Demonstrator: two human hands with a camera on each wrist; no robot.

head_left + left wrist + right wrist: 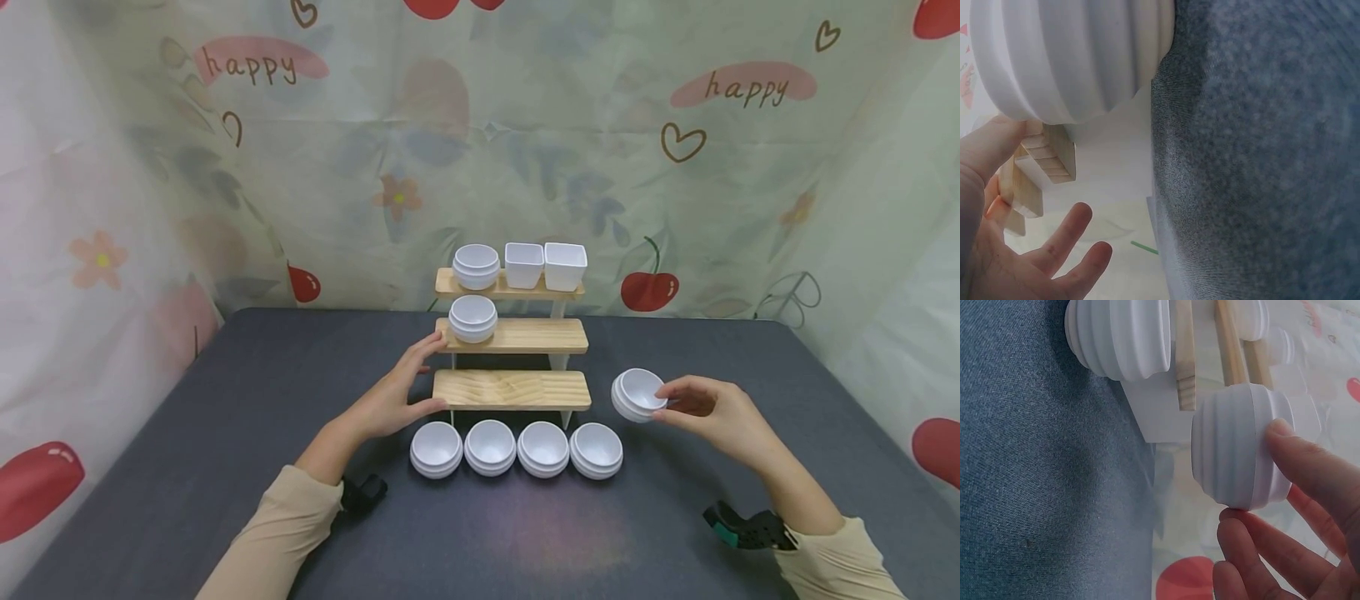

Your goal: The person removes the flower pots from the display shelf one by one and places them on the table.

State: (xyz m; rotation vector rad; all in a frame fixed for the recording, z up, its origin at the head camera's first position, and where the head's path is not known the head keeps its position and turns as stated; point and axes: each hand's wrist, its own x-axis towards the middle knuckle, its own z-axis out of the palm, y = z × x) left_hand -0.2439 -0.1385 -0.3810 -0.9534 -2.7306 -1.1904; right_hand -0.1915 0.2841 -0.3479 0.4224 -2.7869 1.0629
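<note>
Pinching a white bowl (639, 395) between thumb and fingers of the right hand (720, 410), right of centre in the head view. Touching the left end of the tiered wooden stand (512, 389), mid-frame, with the left hand (393, 396), fingers apart. Showing four similar bowls (490, 447) lined up at lower centre.

Pinched in the right grip (716, 410), above the worktop (495, 533) and to the right of the stand (512, 389): a round white bowl (636, 397), ribbed around its wall, mouth upward. With the left grip (386, 402) at its left side: the same stand, upright, three pale wooden tiers rising like steps from near to far.
</note>
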